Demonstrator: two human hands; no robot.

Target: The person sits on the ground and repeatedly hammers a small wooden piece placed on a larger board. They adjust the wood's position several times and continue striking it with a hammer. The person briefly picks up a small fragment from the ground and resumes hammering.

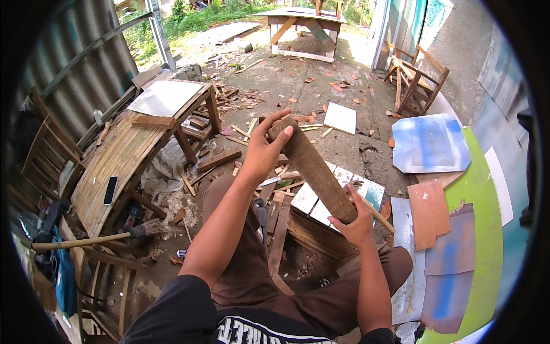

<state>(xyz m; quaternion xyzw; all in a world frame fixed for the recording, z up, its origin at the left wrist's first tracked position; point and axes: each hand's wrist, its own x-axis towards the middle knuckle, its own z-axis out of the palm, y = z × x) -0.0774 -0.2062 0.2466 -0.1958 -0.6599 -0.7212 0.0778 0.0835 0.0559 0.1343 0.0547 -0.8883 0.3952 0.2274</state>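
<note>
A thick brown wooden block (315,172) is held up in front of me, slanting from upper left to lower right. My left hand (266,152) grips its upper end, thumb on the near face and fingers round the far edge. At the lower end my right hand (356,223) is closed round the wood. A claw hammer with a wooden handle (381,219) shows just past the right hand; whether that hand touches it I cannot tell. Beneath the block stands a wooden box-like stand (318,238) topped with white pieces.
A slatted bench (106,172) on the left bears a phone (110,190) and a white board (163,96). A broom (97,239) lies below it. Painted sheets (431,143) lean at right, near a wooden chair (417,80). Wood scraps litter the floor; a table (303,34) stands far off.
</note>
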